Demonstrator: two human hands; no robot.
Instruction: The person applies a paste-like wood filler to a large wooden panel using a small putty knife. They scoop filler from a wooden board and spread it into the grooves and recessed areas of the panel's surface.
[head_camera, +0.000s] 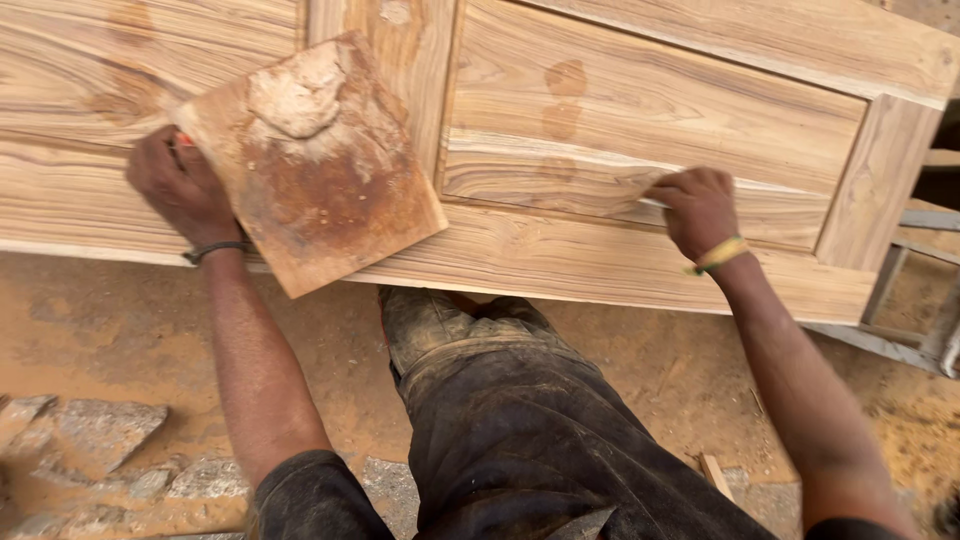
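A pale wooden panelled door (640, 110) lies flat in front of me. My left hand (180, 185) grips the edge of a square wooden board (330, 190) that carries a lump of pale filler paste (297, 97) and rests on the door. My right hand (698, 208) presses a thin flat blade against the moulded edge of a raised panel (560, 175); the blade is mostly hidden under the fingers. Both wrists wear bands.
Smears of filler (566, 80) mark the panel. Below the door's near edge are my dark dusty trousers (500, 400), a sawdust-covered floor (110, 320), broken stones (100, 430) at lower left and a metal frame (900, 340) at right.
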